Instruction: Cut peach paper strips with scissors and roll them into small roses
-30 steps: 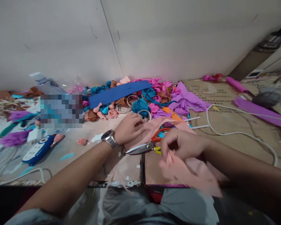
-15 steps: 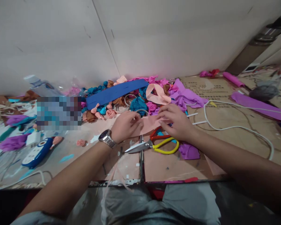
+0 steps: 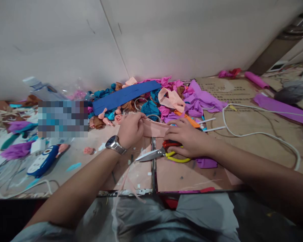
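A light pink crepe paper strip (image 3: 155,128) is pinched at its left end by my left hand (image 3: 131,130), which wears a metal wristwatch (image 3: 115,144). The strip's right end reaches the fingers of my right hand (image 3: 185,137). That hand is palm down over the red and yellow handles of the scissors (image 3: 151,155), its fingers bent and apart. Part of the handles is hidden beneath it. The scissors lie on the table, blades pointing left. Just behind the right hand is an orange-handled tool (image 3: 188,118), partly covered.
Behind my hands is a heap of crumpled crepe paper with a blue strip (image 3: 126,96) across it. A white cable (image 3: 260,138) loops over the cardboard (image 3: 217,92) on the right. On the left are a blue-and-white device (image 3: 43,161) and a bottle (image 3: 41,88).
My right hand has moved down from the strip's right end onto the scissors' handles, uncovering the orange-handled tool. My left hand has moved slightly up and left with the strip.
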Demonstrator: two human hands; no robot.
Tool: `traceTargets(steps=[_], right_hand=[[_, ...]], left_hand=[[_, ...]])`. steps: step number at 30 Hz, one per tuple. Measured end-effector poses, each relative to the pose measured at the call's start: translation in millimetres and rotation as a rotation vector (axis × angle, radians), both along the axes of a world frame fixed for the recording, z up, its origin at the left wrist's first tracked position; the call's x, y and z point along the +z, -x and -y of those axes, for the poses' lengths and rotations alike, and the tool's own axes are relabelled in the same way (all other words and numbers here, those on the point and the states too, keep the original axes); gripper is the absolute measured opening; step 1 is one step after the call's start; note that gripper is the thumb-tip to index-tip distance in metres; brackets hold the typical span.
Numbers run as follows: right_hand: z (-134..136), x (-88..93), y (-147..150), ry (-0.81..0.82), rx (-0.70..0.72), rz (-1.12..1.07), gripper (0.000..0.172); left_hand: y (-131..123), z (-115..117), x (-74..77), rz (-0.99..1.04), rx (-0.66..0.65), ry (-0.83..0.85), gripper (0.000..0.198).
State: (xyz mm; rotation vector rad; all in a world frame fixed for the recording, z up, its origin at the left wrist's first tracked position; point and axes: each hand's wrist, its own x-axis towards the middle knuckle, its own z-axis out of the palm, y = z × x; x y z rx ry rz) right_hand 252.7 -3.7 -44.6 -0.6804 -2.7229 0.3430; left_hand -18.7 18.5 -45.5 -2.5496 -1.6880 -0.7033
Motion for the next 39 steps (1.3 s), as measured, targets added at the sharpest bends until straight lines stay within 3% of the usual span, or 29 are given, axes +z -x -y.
traceTargets(steps=[7,10,17,23,32,35,39], right_hand=[[6.1,9.2,0.8,-0.009,0.122,0.003,0.035],[8.8,12.6,1.4,-0.043,0.111,0.033,0.035],[12.5,12.2,-1.6,-0.084,0.063,0.071,0.035],[12.8,10.3,0.7,-0.171,0.109,0.088,0.043],[22.9,37.5,-6.3,-0.405,0.052,-0.187,0.024],[27.6,40.9,-13.8,-0.478,-0.004,-0.305,0.029],[27.2,36.5,-19.7,-0.539,-0.102,-0.385,0.049]], left_hand=[[2.0,-1.2,0.7,-0.008,0.017,0.005,0.025],[1.5,-0.8,1.4,-0.019,0.006,0.024,0.022],[-2.9,4.1,2.7,-0.038,-0.125,0.071,0.016],[-7.6,4.9,2.8,-0.049,-0.197,0.052,0.023],[-8.4,5.0,2.4,-0.038,-0.121,0.014,0.026],[-8.6,4.6,0.7,-0.021,-0.106,0.001,0.026],[-0.8,-1.6,-2.3,0.001,-0.045,-0.014,0.02]])
